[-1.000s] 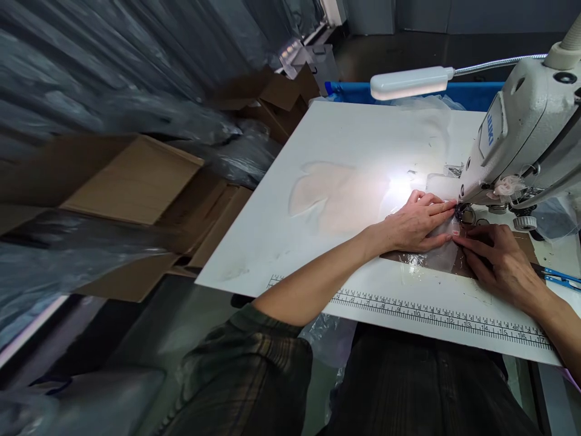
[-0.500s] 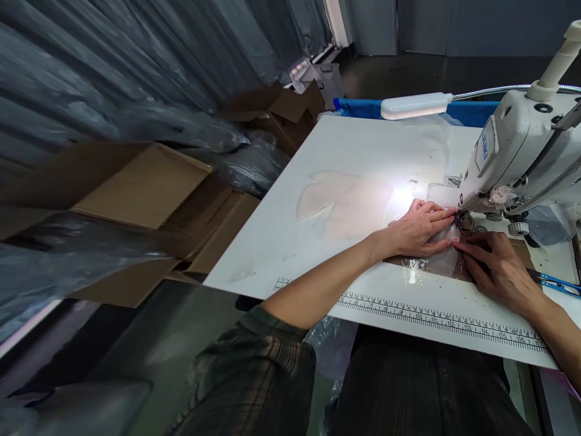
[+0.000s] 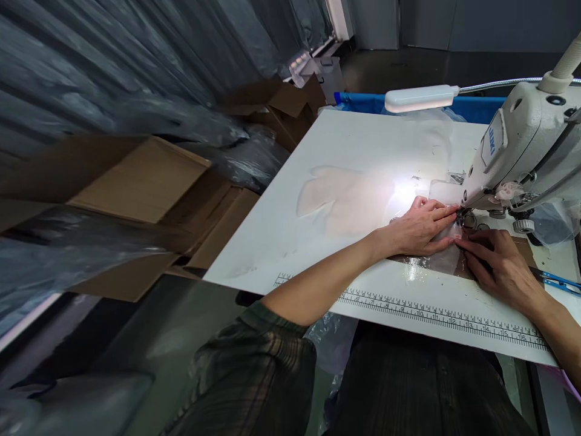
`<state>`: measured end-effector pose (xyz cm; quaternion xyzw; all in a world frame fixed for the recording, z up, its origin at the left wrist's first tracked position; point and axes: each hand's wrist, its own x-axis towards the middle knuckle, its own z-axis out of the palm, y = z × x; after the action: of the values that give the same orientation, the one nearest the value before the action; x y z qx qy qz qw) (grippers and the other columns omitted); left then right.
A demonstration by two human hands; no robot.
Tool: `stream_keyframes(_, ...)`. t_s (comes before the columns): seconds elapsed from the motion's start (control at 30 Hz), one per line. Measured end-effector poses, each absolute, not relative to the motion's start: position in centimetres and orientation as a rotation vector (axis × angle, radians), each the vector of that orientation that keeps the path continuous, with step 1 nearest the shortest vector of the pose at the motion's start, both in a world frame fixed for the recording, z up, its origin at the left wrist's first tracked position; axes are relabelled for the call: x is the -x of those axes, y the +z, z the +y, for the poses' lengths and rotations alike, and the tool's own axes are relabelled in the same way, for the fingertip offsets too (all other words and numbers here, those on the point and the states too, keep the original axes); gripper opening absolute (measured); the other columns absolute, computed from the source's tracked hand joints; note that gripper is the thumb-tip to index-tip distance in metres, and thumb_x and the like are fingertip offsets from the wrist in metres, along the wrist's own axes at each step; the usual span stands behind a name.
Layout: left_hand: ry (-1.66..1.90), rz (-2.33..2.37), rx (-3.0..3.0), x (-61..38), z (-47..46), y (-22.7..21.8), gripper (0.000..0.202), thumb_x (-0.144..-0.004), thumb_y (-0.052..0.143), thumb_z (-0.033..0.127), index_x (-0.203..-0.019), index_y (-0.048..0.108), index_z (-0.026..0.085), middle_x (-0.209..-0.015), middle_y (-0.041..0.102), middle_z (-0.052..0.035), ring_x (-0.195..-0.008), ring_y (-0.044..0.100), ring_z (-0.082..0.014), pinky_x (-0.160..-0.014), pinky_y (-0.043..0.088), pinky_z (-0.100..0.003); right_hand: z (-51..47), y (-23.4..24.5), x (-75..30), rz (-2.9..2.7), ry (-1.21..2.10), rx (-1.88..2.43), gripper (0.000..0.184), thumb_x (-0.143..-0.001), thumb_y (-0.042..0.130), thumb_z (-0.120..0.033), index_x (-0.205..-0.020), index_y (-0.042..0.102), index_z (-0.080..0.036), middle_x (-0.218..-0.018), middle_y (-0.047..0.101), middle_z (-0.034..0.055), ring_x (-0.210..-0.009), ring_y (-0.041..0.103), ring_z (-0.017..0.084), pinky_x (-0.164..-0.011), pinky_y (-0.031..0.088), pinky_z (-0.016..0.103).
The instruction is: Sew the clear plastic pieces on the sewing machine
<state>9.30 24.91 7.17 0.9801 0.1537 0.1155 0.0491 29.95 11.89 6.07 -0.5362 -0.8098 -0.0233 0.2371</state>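
Evidently the sewing step was in hand: both hands lay flat on a sheer piece of fabric [image 3: 442, 257] at the needle of the white sewing machine [image 3: 512, 151]. The left hand [image 3: 420, 229], fingers together and stretched out, pressed the cloth down just left of the presser foot, fingertips almost under the machine's head. The right hand [image 3: 497, 263], fingers also extended rather than gripping, pinned the fabric just in front of the foot; neither hand was closed on anything. Another pale fabric piece [image 3: 340, 197] lay well left of the machine on the white table [image 3: 281, 254], under the lamp [image 3: 421, 99]. Blue snips [image 3: 560, 281] sat right of the machine's needle. Feeding on would likely call for even, steady guidance with fingertips kept clear of the needle.
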Motion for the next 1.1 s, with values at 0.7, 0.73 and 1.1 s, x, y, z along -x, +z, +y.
stream_keyframes(0.7,0.362,0.127,-3.083,-8.4,24.9,8.1,0.037,-0.098,0.048,0.041,-0.118,0.07,0.02,-0.129,0.07,-0.0099,-0.089,0.065,-0.0221,-0.08,0.043,-0.038,11.9,6.3,-29.8,-2.233,-0.17,1.453,0.032,-0.099,0.051,-0.023,-0.126,0.069,-0.021,-0.107,0.061,0.0122,-0.096,0.058,0.025,-0.082,0.053,0.039)
stream_keyframes(0.73,0.354,0.13,-3.096,-8.4,24.9,8.2,0.038,-0.098,0.047,0.042,-0.119,0.07,0.02,-0.129,0.069,-0.0103,-0.089,0.065,-0.022,-0.079,0.043,-0.038,11.9,6.3,-29.7,-2.239,-0.193,1.461,0.032,-0.1,0.05,-0.023,-0.126,0.069,-0.02,-0.107,0.061,0.0127,-0.095,0.058,0.025,-0.08,0.053,0.039)
stream_keyframes(1.1,0.358,0.278,-3.208,-8.8,24.7,7.9,0.045,-0.104,0.036,0.042,-0.124,0.065,0.013,-0.131,0.066,-0.014,-0.088,0.063,-0.0227,-0.078,0.039,-0.038,11.9,6.1,-29.5,-2.268,-0.238,1.447,0.035,-0.101,0.045,-0.023,-0.126,0.068,-0.016,-0.108,0.062,0.0171,-0.09,0.059,0.027,-0.077,0.054,0.043)
